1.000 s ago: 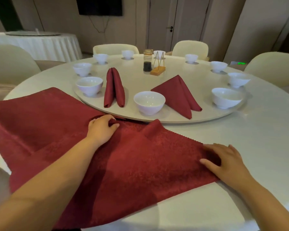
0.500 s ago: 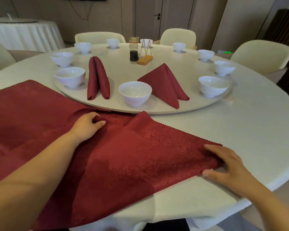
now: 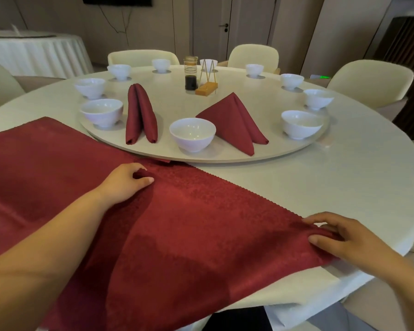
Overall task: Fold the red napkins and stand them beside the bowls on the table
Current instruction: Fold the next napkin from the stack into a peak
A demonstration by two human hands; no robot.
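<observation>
A large red napkin (image 3: 201,235) lies spread over the near part of the white round table (image 3: 332,182), with more red cloth (image 3: 46,158) under it on the left. My left hand (image 3: 124,182) pinches a fold at the napkin's far edge. My right hand (image 3: 339,237) pinches its right corner near the table's rim. Two folded red napkins stand on the round turntable (image 3: 225,158): a narrow one (image 3: 141,113) and a pyramid one (image 3: 237,123), either side of a white bowl (image 3: 193,133).
Several white bowls ring the turntable, among them one at the left (image 3: 102,112) and one at the right (image 3: 301,123). A sauce jar (image 3: 191,72) and a wooden stand (image 3: 207,87) sit at its middle. Cream chairs (image 3: 371,80) surround the table.
The raised point at the napkin's far edge has been flattened; the edge now runs straight. Both hands have closed from resting flat into pinching the cloth. The view has shifted slightly.
</observation>
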